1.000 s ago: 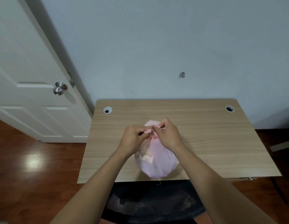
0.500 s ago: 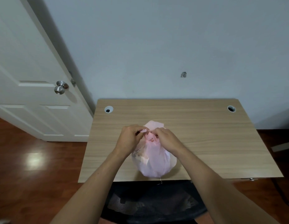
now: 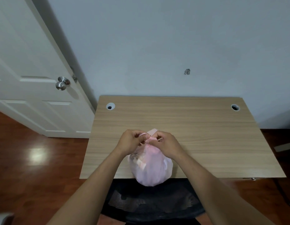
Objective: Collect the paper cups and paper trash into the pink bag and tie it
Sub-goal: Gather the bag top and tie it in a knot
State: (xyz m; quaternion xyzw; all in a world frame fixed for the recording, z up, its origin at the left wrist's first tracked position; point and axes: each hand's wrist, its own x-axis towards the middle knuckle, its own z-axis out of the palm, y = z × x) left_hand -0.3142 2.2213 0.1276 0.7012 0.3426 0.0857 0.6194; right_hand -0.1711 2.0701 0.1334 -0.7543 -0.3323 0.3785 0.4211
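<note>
Hands meet at the gathered top of the pink bag (image 3: 150,166). Left hand (image 3: 129,142) and right hand (image 3: 167,144) each pinch a strip of its plastic with curled fingers. Bag stands filled at the near edge of the wooden surface (image 3: 197,135), its bulge overhanging a black chair (image 3: 150,203).

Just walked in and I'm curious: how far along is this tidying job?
Collecting looks done: the translucent pink plastic bag bulges with pale trash, and no loose cups show on the light wooden desk. In hand: the left hand and right hand pinch its gathered top. Left: finishing the knot.
</note>
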